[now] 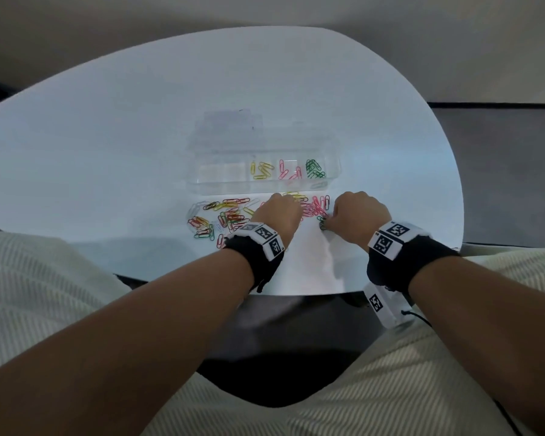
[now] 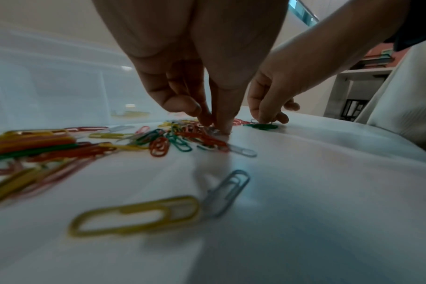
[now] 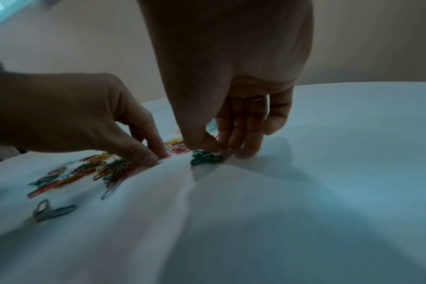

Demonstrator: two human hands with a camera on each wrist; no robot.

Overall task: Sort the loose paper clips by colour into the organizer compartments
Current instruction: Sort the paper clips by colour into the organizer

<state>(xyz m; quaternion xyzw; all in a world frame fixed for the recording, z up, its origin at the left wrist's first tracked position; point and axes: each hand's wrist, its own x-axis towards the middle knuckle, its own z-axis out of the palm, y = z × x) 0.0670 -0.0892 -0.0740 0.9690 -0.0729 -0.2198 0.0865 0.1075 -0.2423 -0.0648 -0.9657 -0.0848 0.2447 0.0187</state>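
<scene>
yellow clip blurred, forearms cut off

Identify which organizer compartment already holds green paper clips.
The rightmost filled compartment of the clear organizer holds the green clips. The one to its left has pink clips, the next yellow; those further left look empty.

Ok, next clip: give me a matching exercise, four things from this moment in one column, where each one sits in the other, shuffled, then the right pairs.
Things:
1. yellow clips in the organizer
2. pink clips in the organizer
3. green clips in the organizer
4. small green bunch on the table

Places:
A. rightmost filled compartment
B. at the right hand fingertips
C. compartment between the other two filled ones
D. leftmost filled compartment

Pairs: 1-D, 2-C, 3-A, 4-B
</scene>
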